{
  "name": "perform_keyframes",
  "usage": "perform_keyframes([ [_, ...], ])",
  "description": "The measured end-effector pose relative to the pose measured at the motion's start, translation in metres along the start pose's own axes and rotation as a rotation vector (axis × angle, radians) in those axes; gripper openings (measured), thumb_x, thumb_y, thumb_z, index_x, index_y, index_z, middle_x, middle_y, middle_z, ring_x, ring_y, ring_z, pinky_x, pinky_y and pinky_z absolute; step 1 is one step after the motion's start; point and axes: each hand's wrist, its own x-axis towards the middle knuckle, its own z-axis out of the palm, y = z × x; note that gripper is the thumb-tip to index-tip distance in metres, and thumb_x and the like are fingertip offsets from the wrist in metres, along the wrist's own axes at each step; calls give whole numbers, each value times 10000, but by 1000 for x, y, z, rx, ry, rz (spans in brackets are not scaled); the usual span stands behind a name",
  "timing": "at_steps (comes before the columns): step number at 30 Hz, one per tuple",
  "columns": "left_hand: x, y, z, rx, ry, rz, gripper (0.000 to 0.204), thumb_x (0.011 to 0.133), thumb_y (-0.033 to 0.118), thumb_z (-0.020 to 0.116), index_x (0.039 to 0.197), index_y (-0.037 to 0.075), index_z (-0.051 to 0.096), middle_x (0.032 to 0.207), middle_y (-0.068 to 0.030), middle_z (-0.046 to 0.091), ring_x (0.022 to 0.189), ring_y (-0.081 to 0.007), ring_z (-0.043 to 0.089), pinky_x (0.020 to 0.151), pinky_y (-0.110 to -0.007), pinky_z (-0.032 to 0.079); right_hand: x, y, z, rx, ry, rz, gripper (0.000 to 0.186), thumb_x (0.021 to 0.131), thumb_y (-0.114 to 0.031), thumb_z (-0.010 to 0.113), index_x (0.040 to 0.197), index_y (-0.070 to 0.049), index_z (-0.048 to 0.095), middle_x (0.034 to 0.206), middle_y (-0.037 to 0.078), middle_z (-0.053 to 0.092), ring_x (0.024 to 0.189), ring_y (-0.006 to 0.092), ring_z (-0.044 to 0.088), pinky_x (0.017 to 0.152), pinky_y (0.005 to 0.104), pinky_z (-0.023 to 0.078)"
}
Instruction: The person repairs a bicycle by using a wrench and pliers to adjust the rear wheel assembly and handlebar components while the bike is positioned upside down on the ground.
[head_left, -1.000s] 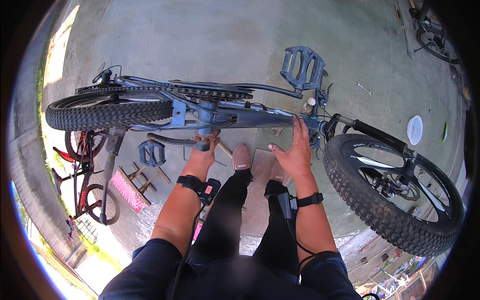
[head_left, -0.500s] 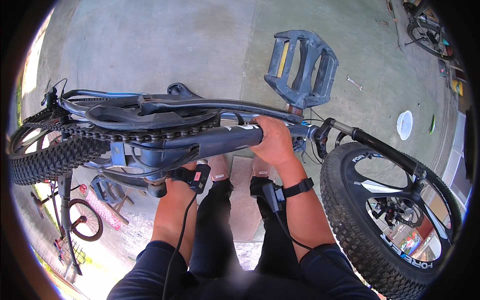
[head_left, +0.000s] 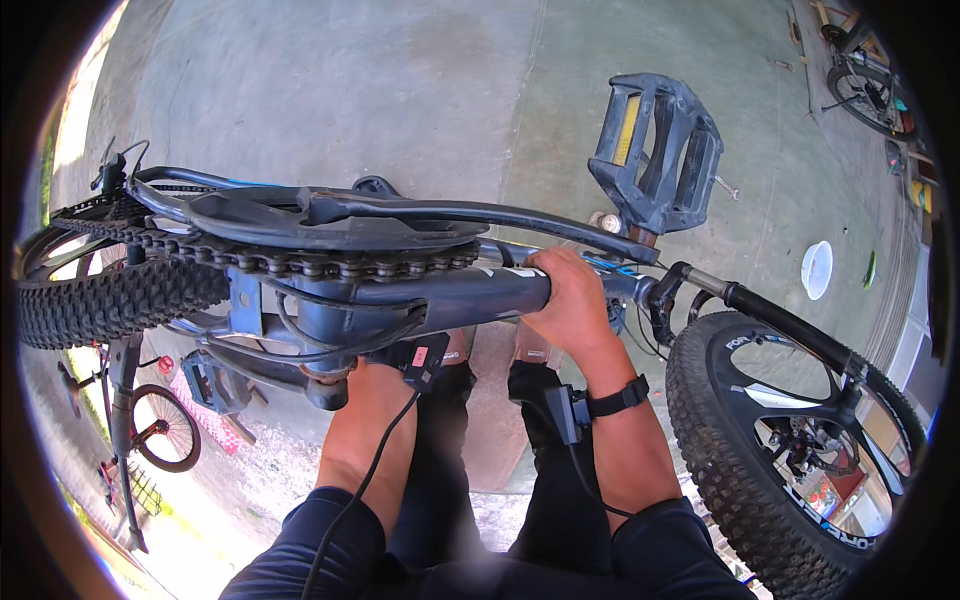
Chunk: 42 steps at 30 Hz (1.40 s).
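Observation:
A dark blue bicycle frame [head_left: 450,302] lies tilted across my view, off the floor or propped; I cannot tell which. My right hand [head_left: 568,300] is wrapped around its tube near the front end. My left forearm [head_left: 365,430] reaches under the frame by the crank area, and that hand is hidden behind it. Above the tube run the chain [head_left: 330,265], a black chain guard [head_left: 330,218] and a long crank arm [head_left: 500,212]. The crank arm ends in a black pedal [head_left: 655,150] with a yellow reflector. The other pedal [head_left: 215,382] hangs below.
The knobby front wheel [head_left: 705,440] stands at right, the rear tyre [head_left: 125,305] at left. A wrench [head_left: 727,188] lies partly behind the pedal; a white basin [head_left: 817,270] is on the concrete floor [head_left: 400,90]. Other bicycles stand at far right [head_left: 868,95] and lower left [head_left: 165,428].
The bicycle has shifted a little to the right with both arms. Its upper pedal now covers part of the wrench. My right hand keeps its hold on the tube.

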Motion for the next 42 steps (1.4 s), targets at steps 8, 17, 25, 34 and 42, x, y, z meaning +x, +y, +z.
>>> perform_keyframes([
  [8,-19,6,40,-429,90,-131,143,908,160,625,912,17,630,864,-64,652,863,-221,639,880,-347,518,-15,-2,8,71,58,-57,328,599,-89,751,893,-19,626,876,162,646,838,373,629,737,416,517],
  [17,-54,9,34,-412,340,-212,170,931,177,524,994,37,596,933,-79,645,904,-244,609,903,-397,482,-29,-26,-22,67,-2,158,454,547,-82,769,970,2,628,849,164,664,775,307,677,721,343,530],
  [25,-92,28,73,-392,471,-171,113,849,30,513,746,63,480,723,-49,453,679,-189,428,714,-349,444,-3,-25,-51,135,-172,373,560,580,-199,758,1088,5,641,954,209,698,922,356,679,813,385,535],
  [34,-98,27,76,-226,603,-235,75,857,56,543,786,49,518,697,-30,452,590,-169,456,531,-328,423,9,-5,-49,183,-291,452,558,588,-195,774,1089,14,646,972,201,707,917,316,692,807,367,534],
  [42,-94,25,74,-130,596,-219,110,932,102,583,857,46,523,713,-44,486,628,-181,527,520,-332,437,16,0,-42,373,-417,602,490,657,-199,749,1083,23,654,903,133,696,805,219,665,720,349,515],
])
